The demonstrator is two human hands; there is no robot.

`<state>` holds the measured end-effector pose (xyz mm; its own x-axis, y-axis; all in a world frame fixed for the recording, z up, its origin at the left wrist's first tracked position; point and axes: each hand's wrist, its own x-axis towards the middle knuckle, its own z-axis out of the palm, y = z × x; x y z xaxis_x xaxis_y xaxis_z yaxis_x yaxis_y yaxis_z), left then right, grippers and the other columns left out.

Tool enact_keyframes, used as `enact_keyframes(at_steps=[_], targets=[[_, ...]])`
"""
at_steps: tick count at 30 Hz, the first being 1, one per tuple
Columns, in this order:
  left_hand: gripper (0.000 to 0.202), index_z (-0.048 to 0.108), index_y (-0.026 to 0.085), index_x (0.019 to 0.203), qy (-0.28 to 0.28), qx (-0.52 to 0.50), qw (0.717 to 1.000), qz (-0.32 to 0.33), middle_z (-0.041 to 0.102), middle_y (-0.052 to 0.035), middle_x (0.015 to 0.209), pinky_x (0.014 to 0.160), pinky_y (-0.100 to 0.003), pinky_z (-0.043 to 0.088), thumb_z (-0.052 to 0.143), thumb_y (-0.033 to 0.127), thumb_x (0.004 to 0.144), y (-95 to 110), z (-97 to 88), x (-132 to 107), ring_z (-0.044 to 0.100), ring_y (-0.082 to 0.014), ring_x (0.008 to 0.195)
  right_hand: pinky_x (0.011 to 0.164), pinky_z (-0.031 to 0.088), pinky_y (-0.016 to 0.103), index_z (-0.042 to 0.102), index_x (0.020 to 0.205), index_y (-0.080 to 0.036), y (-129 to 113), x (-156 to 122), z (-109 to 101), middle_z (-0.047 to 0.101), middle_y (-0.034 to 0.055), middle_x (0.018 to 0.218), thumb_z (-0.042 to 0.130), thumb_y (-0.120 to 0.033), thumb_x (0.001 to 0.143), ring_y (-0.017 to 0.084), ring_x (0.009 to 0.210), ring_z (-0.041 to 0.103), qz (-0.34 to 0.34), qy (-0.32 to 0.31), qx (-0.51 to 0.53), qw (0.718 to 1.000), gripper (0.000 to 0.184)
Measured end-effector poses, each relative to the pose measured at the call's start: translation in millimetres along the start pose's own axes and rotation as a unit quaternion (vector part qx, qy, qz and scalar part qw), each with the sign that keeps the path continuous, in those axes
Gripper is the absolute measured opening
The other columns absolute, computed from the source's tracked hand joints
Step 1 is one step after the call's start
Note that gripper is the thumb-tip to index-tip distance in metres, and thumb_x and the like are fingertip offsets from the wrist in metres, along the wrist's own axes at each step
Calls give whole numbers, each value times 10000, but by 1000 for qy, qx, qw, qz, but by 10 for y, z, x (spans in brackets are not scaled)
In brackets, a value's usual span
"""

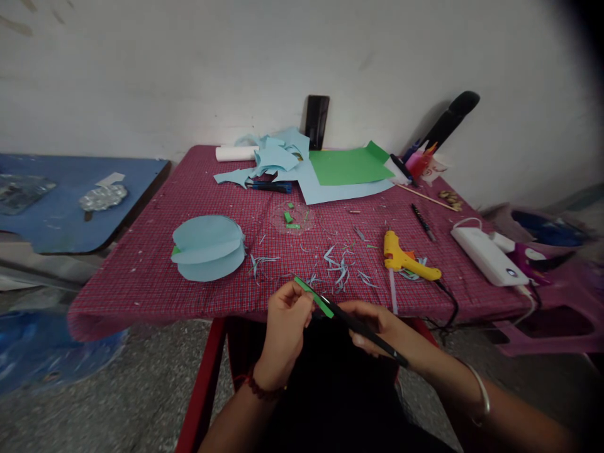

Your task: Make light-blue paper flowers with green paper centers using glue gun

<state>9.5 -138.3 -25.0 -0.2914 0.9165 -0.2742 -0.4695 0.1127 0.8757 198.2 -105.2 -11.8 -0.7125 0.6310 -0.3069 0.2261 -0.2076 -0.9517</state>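
Observation:
Just past the table's front edge, my left hand (289,314) pinches a narrow strip of green paper (322,306) between thumb and fingers. My right hand (377,324) is closed around long black tweezers (361,328), whose pointed tip meets the strip; whether it grips the paper cannot be made out. Thin blue paper shavings (337,267) are scattered on the table beyond both hands. To the left lies a round blue paper shape (207,248) with raised folds and a bit of green at its left edge. Green scraps (288,218) rest on a clear round piece.
A yellow glue gun (406,257) lies right of the shavings, its cord trailing off the front edge. Farther right are a black pen (423,222) and a white power strip (491,257). Green sheet (349,166), blue offcuts (278,154) and a phone (316,119) are along the wall.

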Motion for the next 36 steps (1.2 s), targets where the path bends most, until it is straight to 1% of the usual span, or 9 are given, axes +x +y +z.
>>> enact_keyframes(at_steps=[7,10,13,17,20,22,28,31,36], targets=[[161,486,175,579,-8,0,1000,-3,464,67,484,413,-181,249,603,193,687,-8,19,-23,355,-42,413,537,394,213,654,1193,-225,3,-21,-8,594,20,824,736,-407,762,96,624,482,-10,10,-9,1000,475],[169,487,172,579,-8,-1,1000,-5,466,68,485,414,-176,253,613,200,688,-1,23,-29,359,-39,414,500,365,202,658,1182,-223,-9,-32,15,574,0,768,737,-402,762,76,566,440,-2,16,-5,1000,463],[173,491,169,578,-7,-12,1000,-4,478,64,486,410,-169,260,622,198,687,12,21,-25,366,-36,414,441,303,196,630,1221,-223,18,-17,14,516,-29,692,739,-418,758,57,488,367,16,11,9,1000,514],[185,508,171,595,17,-41,999,29,501,60,503,413,-164,312,652,215,701,59,4,-11,414,-48,436,435,291,202,542,1301,-224,28,13,-78,506,-18,766,725,-498,761,56,497,364,21,23,18,999,632],[185,527,174,632,41,-51,996,60,545,49,541,438,-172,387,688,229,705,106,-18,-3,483,-67,471,552,392,233,498,1329,-214,-22,-26,-170,514,17,862,691,-518,796,105,645,462,-17,33,-20,999,643],[173,546,173,662,54,-46,995,69,579,41,569,465,-183,434,697,240,715,126,-40,-1,523,-77,489,666,441,275,470,1351,-217,-44,-81,-211,523,39,930,670,-530,813,147,772,510,-29,12,-42,999,654],[111,589,173,722,78,10,989,126,603,40,609,525,-183,475,668,230,775,128,-114,1,562,-78,535,821,469,348,462,1374,-221,33,-184,-238,579,77,1090,688,-485,818,210,970,564,-1,-42,-34,999,655],[74,596,175,753,71,14,987,140,612,44,619,500,-173,458,652,208,790,138,-127,9,545,-66,502,940,442,397,509,1338,-231,29,-178,-253,589,87,1206,706,-433,816,245,1108,555,-9,-28,-42,999,594],[104,589,164,729,76,-27,991,105,673,13,681,559,-197,524,683,201,753,152,-111,32,642,-95,575,1034,398,454,525,1339,-238,-54,-182,-277,571,95,1310,716,-405,810,281,1213,526,-32,27,-120,992,587]])
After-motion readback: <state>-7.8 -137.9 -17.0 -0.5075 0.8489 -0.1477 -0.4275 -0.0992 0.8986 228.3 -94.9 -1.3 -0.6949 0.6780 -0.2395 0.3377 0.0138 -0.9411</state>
